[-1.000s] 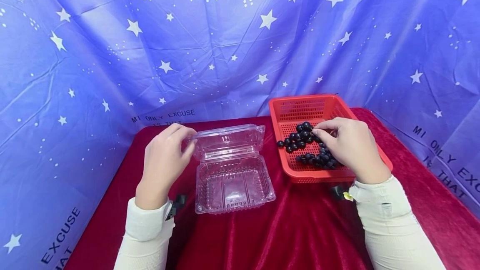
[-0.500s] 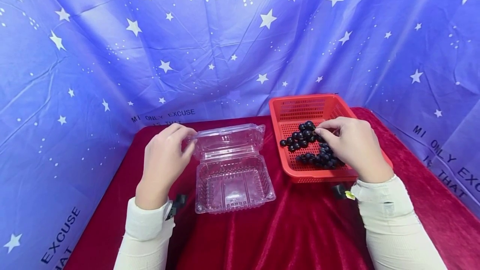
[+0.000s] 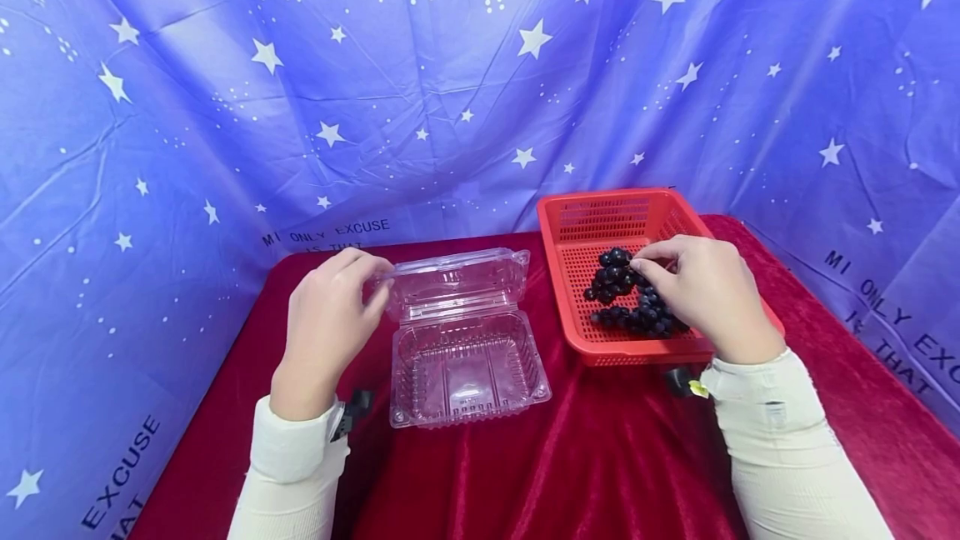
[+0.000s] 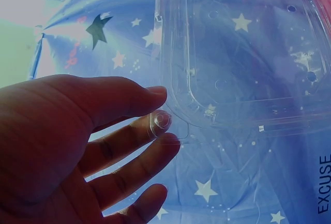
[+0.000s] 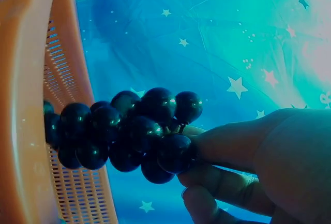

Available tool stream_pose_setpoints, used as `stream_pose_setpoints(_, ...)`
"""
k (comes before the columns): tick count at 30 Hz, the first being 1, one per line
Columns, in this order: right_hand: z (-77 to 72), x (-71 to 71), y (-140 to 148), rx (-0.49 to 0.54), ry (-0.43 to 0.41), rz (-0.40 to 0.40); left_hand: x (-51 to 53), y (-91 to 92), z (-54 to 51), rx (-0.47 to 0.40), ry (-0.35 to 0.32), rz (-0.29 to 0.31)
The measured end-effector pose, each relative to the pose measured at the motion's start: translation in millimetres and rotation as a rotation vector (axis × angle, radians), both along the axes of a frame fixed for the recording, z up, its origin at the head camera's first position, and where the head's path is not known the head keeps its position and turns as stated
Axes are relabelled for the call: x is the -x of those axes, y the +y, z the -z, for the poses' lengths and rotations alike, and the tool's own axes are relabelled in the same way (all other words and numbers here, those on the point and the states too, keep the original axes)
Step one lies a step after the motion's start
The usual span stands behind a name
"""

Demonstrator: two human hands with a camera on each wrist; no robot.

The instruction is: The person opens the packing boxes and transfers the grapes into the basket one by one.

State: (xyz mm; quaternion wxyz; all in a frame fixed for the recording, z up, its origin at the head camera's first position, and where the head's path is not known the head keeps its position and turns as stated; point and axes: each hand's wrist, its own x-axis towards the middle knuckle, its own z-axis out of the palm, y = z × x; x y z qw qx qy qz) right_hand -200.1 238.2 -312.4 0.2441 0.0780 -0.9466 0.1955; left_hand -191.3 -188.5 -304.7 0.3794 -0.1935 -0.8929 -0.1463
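In the head view my right hand [image 3: 703,294] is over the red basket and pinches a bunch of dark grapes [image 3: 613,277] by its stem end. Up close in the right wrist view, round grapes [image 5: 142,133] hang away from my thumb and fingers beside the basket wall [image 5: 23,100]. A second bunch of dark grapes [image 3: 637,319] lies on the basket floor, partly behind my right hand. My left hand [image 3: 330,327] is at the raised lid [image 3: 457,282] of a clear plastic clamshell box. In the left wrist view, the index fingertip touches the lid's corner tab [image 4: 161,120]; the thumb appears apart from it.
The box's bottom half [image 3: 471,369] stands unfolded on the dark red velvet cloth [image 3: 510,473], to the left of the red basket [image 3: 617,348]. A blue star-patterned curtain [image 3: 420,107] closes off the back and sides.
The held bunch has shifted slightly right, and its lower end has swung in from the left, so it hangs more compactly. My left hand and the clear box look unmoved.
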Motion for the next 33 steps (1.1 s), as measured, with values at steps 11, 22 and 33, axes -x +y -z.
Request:
stream_pose_setpoints(11, 10.6, 6.6, -2, -0.019, -0.028, -0.046, 0.0, 0.2, 0.0, 0.0, -0.007, -0.003)
stream_pose_setpoints(22, 15.5, 10.3, -6, -0.043, -0.175, -0.052, -1.2, -0.4, -1.3, -0.004, -0.009, -0.002)
stream_pose_setpoints(33, 19.6, 14.1, -3, -0.091, -0.324, -0.071, -1.6, -2.8, -2.5, -0.011, -0.003, -0.006)
